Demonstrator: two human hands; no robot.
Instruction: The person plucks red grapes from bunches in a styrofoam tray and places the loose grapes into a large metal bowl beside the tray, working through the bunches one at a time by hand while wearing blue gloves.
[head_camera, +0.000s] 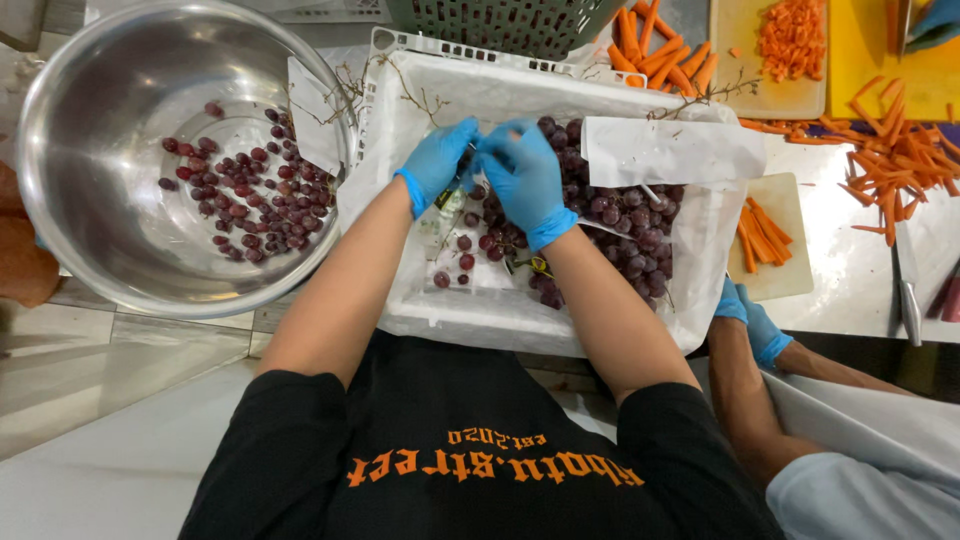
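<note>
Two blue-gloved hands meet over a white paper-lined crate (420, 300) of dark red grapes (620, 220). The left hand (437, 160) and right hand (524, 180) pinch together on a small grape stem (474, 150) between their fingertips; its axis cannot be told, as the gloves hide most of it. The heap lies mainly below and right of the hands, toward the crate's right edge. A steel bowl (90, 190) with loose grapes sits at the surface's left.

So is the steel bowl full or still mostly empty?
Mostly empty: the steel bowl holds one loose layer of red grapes across its bottom, with bare metal walls above.
</note>
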